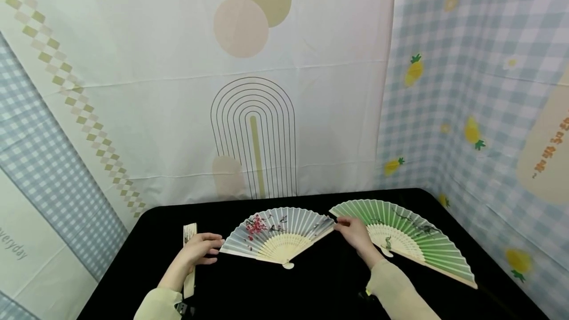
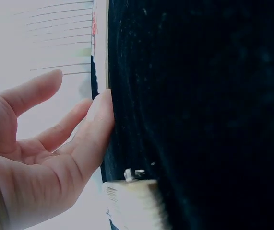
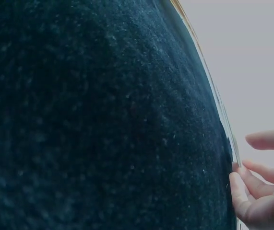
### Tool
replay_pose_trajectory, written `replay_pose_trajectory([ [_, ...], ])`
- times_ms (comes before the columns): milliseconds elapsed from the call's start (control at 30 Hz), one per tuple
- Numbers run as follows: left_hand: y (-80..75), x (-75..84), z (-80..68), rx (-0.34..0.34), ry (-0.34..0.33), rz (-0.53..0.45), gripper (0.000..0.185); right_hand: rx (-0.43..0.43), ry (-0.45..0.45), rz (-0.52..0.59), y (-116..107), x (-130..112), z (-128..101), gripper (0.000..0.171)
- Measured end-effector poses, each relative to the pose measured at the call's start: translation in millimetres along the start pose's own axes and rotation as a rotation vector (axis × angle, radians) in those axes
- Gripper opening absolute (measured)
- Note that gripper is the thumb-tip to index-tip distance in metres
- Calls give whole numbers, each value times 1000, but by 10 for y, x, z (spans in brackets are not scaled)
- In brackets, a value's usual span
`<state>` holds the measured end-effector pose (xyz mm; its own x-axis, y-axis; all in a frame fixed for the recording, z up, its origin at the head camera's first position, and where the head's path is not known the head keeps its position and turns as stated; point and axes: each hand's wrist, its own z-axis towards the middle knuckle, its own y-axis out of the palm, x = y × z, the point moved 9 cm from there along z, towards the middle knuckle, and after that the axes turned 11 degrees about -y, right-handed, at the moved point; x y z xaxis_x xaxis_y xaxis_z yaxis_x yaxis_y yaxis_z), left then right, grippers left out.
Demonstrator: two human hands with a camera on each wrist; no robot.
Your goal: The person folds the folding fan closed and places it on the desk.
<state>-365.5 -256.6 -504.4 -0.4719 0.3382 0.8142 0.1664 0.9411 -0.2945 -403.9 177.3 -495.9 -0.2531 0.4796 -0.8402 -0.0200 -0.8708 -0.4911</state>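
A grey folding fan (image 1: 271,233) with red blossoms lies spread on the black table (image 1: 249,290). My left hand (image 1: 199,250) reaches its left end; in the left wrist view, nearly straight fingertips (image 2: 103,103) touch the fan's edge and the thumb stands apart. At the opposite end is my right hand (image 1: 355,235), whose fingertips meet the edge in the right wrist view, thumb held away (image 3: 266,140). Partly hidden beneath the left hand and wrist, a closed folding fan (image 1: 189,231) lies lengthwise. A spread green fan (image 1: 444,248) lies to the right, partly covered by my right hand.
Behind the table hangs a pale printed cloth (image 1: 333,127). A blue checked cloth with pineapples (image 1: 426,112) closes off the right side. The table's rounded back edge runs close behind both spread fans.
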Motion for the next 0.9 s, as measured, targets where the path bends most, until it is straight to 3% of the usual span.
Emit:
replay_pose_trajectory([
  [233, 37, 23, -5, 54, -9, 7, 45, -19, 32, 25, 25, 35, 22, 37],
  [467, 96, 67, -26, 81, 26, 36, 49, 4, 111, 223, 80, 101, 6, 43],
  [600, 105, 65, -28, 95, 43, 25, 45, -29, 107, 284, 129, 123, -4, 44],
  [900, 139, 51, -44, 45, 94, -89, 28, -43, 142, 459, 139, 218, -3, 47],
])
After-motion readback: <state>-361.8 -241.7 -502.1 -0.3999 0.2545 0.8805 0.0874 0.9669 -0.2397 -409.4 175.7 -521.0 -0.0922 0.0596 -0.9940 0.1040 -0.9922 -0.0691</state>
